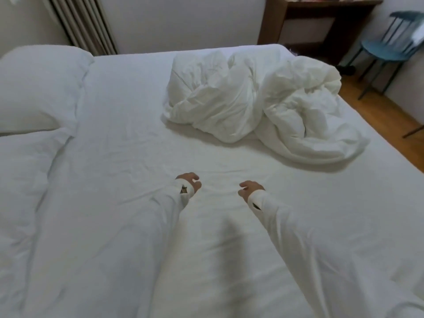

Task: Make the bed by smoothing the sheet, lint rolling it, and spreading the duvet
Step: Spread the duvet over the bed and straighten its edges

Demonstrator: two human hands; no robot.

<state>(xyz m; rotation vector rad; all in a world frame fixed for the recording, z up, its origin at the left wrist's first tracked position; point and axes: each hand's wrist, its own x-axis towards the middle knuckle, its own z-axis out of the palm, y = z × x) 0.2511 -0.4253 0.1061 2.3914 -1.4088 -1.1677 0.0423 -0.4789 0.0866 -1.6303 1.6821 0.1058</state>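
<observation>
The white sheet [128,125] covers the whole mattress and shows shallow creases across its middle, most of them running between the pillows and the hands. The white duvet [259,106] lies bunched in a crumpled heap on the far right part of the bed, its lower fold spilling toward the right edge of the mattress; it is well apart from both hands.

Both arms reach forward over the sheet in long white sleeves. The left hand [190,181] is over the creased middle of the sheet with its fingers loosely curled downward and the thumb set a little apart from them; nothing is held in it. Whether its fingertips actually touch the fabric cannot be told from this angle. The right hand [250,188] is just beside it, a gap of bare sheet between the two, with its fingers likewise loosely bent and empty, thumb pointing toward the left hand. Contact with the sheet is again unclear.

Two white pillows lie at the left end of the bed: the far pillow [39,88] plump, and the near pillow [25,171] flatter and more wrinkled. Beyond the bed stand a ribbed radiator [85,24] against the wall, a dark wooden desk [321,21], and a blue spindle-back chair [394,44] on the wooden floor [378,115].
</observation>
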